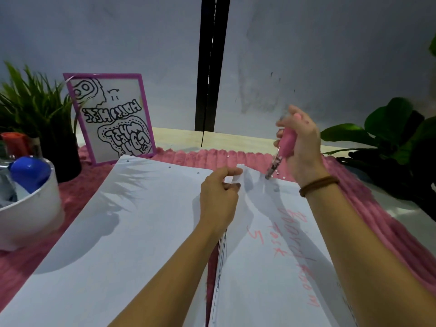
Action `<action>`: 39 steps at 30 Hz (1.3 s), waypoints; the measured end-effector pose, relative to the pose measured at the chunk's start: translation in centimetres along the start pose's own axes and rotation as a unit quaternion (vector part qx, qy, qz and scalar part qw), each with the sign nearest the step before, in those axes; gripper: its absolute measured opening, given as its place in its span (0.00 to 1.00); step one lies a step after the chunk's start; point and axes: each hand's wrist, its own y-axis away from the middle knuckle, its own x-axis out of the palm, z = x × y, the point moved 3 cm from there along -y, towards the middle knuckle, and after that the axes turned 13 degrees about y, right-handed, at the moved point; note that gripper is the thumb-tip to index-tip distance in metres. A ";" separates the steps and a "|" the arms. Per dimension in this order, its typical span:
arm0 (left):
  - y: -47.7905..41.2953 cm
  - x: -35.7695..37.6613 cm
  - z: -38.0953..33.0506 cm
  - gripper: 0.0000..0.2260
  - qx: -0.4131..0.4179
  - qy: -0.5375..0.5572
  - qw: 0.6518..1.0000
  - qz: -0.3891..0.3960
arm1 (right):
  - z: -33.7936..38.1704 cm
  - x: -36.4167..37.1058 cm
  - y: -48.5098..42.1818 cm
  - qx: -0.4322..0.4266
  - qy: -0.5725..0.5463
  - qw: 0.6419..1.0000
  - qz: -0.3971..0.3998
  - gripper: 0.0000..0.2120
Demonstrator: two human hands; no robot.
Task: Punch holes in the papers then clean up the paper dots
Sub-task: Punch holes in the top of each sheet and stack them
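1. Step in hand: punching. Cleanup not started.
2. Right hand (304, 147) is wrapped tight round the pink handles of the hole punch (286, 141), with the metal tip pointing down at the far edge of the right paper stack (271, 267).
3. Whether the paper edge sits inside the punch mouth is too blurred to tell.
4. Left hand (219, 197) pinches the far-left corner of the top sheet (240, 167) between thumb and fingers and lifts it a bit off the stack.
5. Left sheet (122, 220) lies flat beside the stack, with small holes (169, 166) along its far edge, so it is likely done.
6. Paper dots (283, 177) are scattered near the punch tip, some on the paper, some on the pink fluffy mat (389, 232).
7. White bowl (30, 208) sits at the left, well apart from the dots.
8. Next move, judged: slide the lifted edge into the punch, squeeze, and keep the corner steady. Dots on the fluffy mat will probably be fiddly to pick out later.
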 end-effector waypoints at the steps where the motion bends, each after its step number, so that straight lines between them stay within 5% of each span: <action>1: 0.0 0.0 0.0 0.15 -0.003 0.012 1.000 -0.002 | 0.0 0.4 -0.5 0.025 -0.072 0.997 -0.008 0.18; 4: -0.1 0.0 0.2 0.15 -0.016 0.042 0.999 -0.019 | -0.3 1.4 -1.6 0.038 -0.220 0.975 0.004 0.19; 10: -0.2 0.0 0.4 0.16 -0.023 0.060 0.997 -0.038 | -2.8 2.5 -1.8 0.023 -0.298 0.953 0.057 0.18; 39: 0.2 0.5 0.2 0.14 0.026 0.041 0.999 -0.021 | -3.9 2.2 -1.5 0.098 -0.265 0.957 -0.065 0.09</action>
